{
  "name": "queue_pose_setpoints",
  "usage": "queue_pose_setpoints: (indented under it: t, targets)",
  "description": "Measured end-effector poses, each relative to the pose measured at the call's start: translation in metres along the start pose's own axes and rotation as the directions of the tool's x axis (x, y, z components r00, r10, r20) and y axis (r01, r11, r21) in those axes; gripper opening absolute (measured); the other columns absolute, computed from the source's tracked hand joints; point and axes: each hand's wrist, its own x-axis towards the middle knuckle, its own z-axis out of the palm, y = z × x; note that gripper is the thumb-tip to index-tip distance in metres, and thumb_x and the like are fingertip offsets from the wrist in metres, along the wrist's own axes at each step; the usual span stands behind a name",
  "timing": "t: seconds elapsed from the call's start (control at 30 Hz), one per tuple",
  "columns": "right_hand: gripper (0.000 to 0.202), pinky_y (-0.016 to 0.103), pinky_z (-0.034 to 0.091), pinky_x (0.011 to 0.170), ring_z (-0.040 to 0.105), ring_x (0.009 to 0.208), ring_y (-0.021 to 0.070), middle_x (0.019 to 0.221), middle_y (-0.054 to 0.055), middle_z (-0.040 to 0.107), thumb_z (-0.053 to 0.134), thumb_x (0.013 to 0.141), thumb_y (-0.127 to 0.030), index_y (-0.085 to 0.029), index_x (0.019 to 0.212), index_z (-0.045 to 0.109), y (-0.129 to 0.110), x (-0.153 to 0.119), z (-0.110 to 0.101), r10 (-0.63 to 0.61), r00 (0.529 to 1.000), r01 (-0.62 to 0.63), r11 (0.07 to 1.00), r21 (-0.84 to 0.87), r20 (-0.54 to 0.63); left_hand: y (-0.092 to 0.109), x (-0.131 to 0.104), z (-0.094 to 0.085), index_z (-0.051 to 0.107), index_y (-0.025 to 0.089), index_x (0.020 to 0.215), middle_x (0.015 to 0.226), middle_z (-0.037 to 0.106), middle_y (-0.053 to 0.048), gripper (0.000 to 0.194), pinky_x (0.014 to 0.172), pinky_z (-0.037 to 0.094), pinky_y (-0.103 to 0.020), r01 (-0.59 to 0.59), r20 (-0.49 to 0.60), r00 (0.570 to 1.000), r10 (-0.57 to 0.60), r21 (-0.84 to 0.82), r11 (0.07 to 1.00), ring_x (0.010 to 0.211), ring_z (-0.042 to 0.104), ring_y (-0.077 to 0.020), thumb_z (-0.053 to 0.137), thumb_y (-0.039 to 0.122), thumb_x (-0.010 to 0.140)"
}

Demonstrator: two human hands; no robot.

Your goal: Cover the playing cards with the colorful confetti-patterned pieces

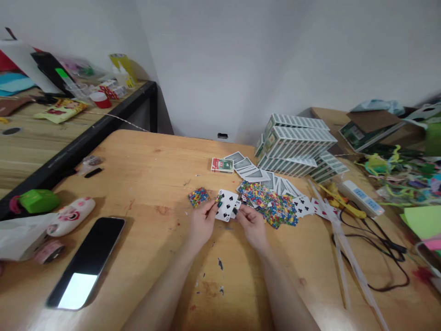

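Note:
Near the middle of the table, my left hand pinches a six of spades playing card, face up. Behind it shows the edge of a second card marked K, pinched by my right hand. Just beyond my left hand lies a small colourful patterned square. Past my right hand, a heap of cards with multicoloured patterned backs is spread out, with grey-backed cards fanned behind it. A red and green card box lies flat farther back.
Stacked striped card boxes stand at the back right. A power strip, a yellow glue gun, black cable and clear glue sticks lie on the right. A phone and a green object lie left.

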Motion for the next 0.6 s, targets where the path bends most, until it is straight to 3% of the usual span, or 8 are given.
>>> queue_pose_setpoints:
  t: [0.13,0.33,0.47,0.6]
  targets:
    - [0.023,0.035,0.048,0.072,0.062,0.073,0.0207,0.085,0.003,0.069,0.060,0.071,-0.034,-0.022,0.090,0.067,0.005,0.001,-0.002,-0.040,0.999,0.039,0.998,-0.049,-0.023,-0.001,0.000,0.001,0.065,0.015,0.083,0.076,0.066,-0.005,0.022,0.063,0.047,-0.024,-0.016,0.006,1.000,0.016,0.032,0.999,0.069,0.060,-0.0143,0.046,0.025,0.081]
    - [0.023,0.036,0.046,0.077,0.061,0.080,0.0210,0.087,0.004,0.069,0.059,0.071,-0.033,-0.021,0.088,0.066,0.007,0.001,-0.004,-0.106,0.981,0.084,0.987,-0.138,-0.161,0.008,-0.004,0.003,0.066,0.017,0.085,0.079,0.068,-0.004,0.019,0.064,0.047,-0.024,-0.084,0.089,0.993,0.078,0.059,0.995,0.070,0.061,-0.0147,0.048,0.023,0.080]
    - [0.020,0.032,0.047,0.075,0.061,0.081,0.0201,0.091,0.005,0.068,0.057,0.072,-0.030,-0.019,0.087,0.065,0.007,-0.001,-0.002,-0.176,0.951,0.111,0.962,-0.249,-0.253,0.017,-0.012,0.006,0.065,0.019,0.086,0.078,0.069,-0.003,0.019,0.061,0.045,-0.023,-0.157,0.176,0.975,0.139,0.089,0.984,0.067,0.061,-0.0140,0.047,0.022,0.081]
    - [0.021,0.030,0.047,0.072,0.062,0.079,0.0202,0.088,0.005,0.068,0.055,0.073,-0.029,-0.022,0.090,0.064,0.010,-0.008,0.004,-0.233,0.908,0.114,0.937,-0.331,-0.348,0.026,-0.019,0.007,0.064,0.018,0.075,0.063,0.065,-0.003,0.023,0.055,0.041,-0.022,-0.255,0.234,0.951,0.204,0.214,0.943,0.058,0.058,-0.0131,0.043,0.025,0.083]
